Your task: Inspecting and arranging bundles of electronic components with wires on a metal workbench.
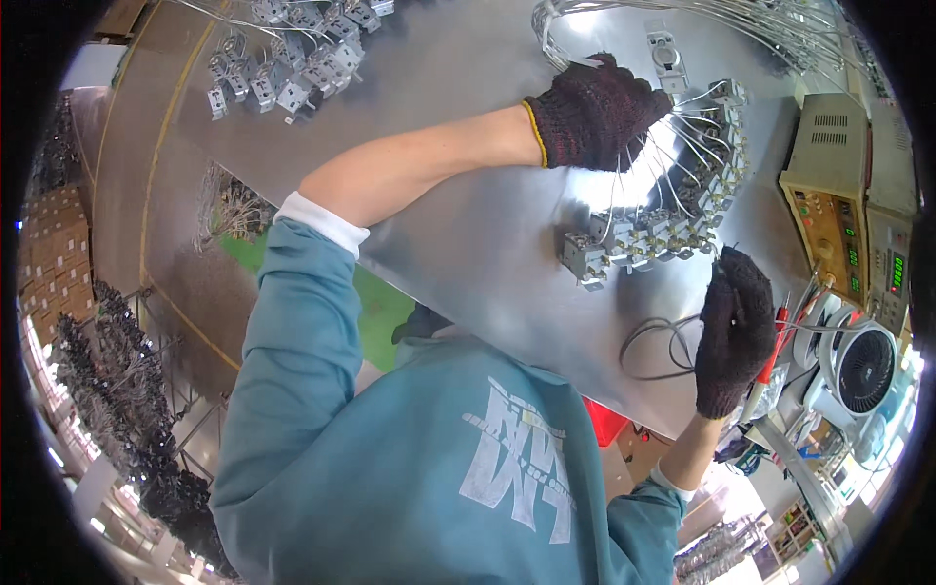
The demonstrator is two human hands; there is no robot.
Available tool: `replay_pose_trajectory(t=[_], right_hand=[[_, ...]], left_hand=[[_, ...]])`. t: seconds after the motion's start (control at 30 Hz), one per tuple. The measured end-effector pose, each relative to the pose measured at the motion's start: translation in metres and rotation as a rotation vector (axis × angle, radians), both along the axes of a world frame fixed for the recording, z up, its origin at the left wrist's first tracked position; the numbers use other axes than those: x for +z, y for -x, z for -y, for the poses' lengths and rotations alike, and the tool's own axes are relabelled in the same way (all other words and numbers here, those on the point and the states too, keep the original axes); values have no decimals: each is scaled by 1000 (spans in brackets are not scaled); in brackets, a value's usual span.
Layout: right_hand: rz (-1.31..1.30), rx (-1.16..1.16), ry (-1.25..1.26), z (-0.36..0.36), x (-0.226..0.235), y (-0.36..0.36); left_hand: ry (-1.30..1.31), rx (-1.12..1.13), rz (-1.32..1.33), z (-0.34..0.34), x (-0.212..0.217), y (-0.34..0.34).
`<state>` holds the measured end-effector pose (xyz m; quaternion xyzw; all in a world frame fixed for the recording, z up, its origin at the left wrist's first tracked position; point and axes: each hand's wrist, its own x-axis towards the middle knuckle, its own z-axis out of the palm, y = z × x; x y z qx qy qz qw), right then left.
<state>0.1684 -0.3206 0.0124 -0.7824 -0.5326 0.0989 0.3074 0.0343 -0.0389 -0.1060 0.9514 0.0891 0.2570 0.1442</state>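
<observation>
My left hand (pixel 604 112), in a dark knitted glove with a yellow cuff edge, is closed round a bundle of white wires (pixel 673 146). From there the wires fan out to a curved row of small metal-cased parts (pixel 673 229) with brass-coloured terminals, lying on the shiny metal table (pixel 468 244). My right hand (pixel 733 331), gloved the same way, is just below the near end of the row. Its fingers are pressed together, with the fingertips close to the parts; what they hold is hidden. Beside its wrist runs a thin grey cable (pixel 643 341) in loops.
Boxy instruments (pixel 834 205) with lit displays stand at the right edge, near a small white fan (pixel 863 370) and red-handled pliers (pixel 768 366). More wired metal parts (pixel 292 68) lie far left. A single metal part (pixel 667 57) and a wire bundle (pixel 741 29) lie at the back.
</observation>
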Motion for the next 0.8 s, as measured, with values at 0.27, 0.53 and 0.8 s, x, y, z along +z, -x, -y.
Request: replay_pose_trajectory(t=[0.27, 0.53, 0.8], right_hand=[[256, 123, 32, -13, -4, 12], [430, 264, 142, -20, 13, 5], [87, 165, -62, -22, 10, 14]], left_hand=[[-40, 70, -48, 2, 0, 0], [-5, 67, 0, 1, -4, 0], [-22, 99, 23, 2, -6, 1]])
